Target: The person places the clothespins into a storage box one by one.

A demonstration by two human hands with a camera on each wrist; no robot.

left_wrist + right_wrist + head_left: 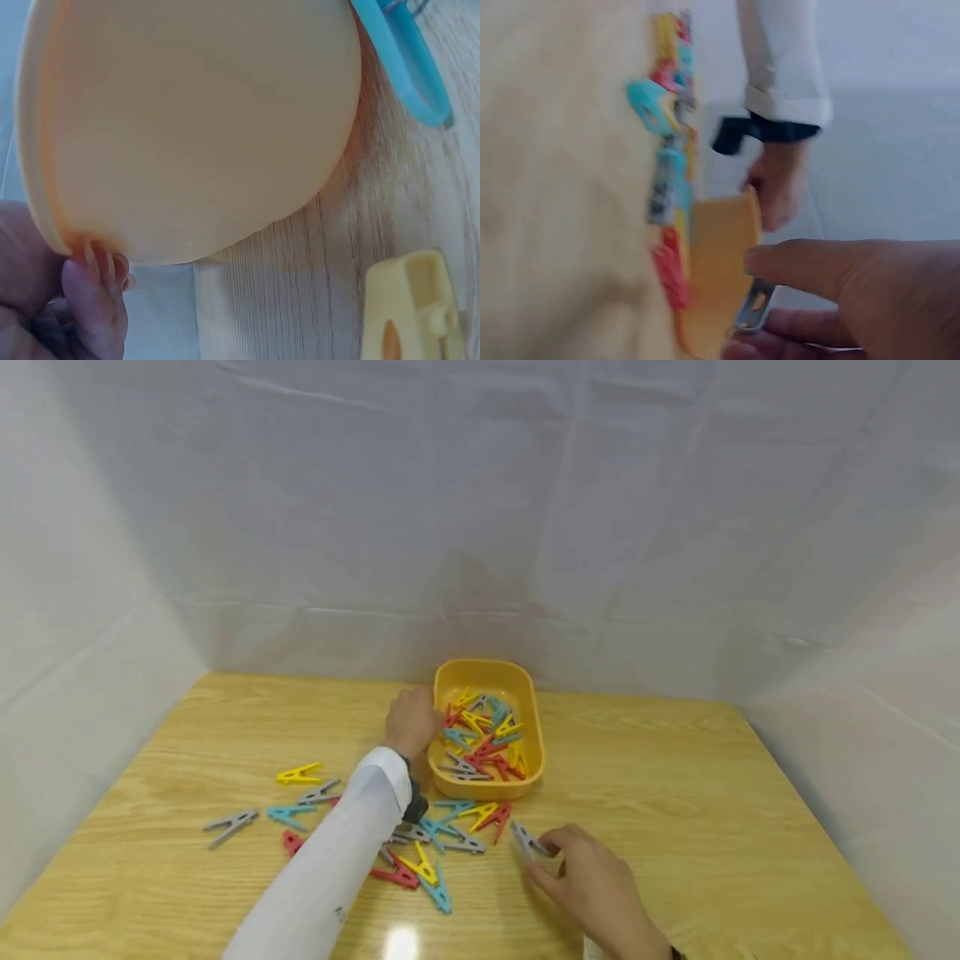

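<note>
Sorting of clothespins into the yellow tray (534, 727) appears to be mid-course: the tray, at table centre, already holds many pins, and a loose scatter lies near-left of it. A grey clothespin (527, 841) sits near-right of the tray, pinched between thumb and curled fingers of the right hand (596, 885). Judged next requirement: lift and carry it leftward and farther, over the rim. The left hand (411, 722) grips the tray's left rim, fingers curled under the edge.
</note>
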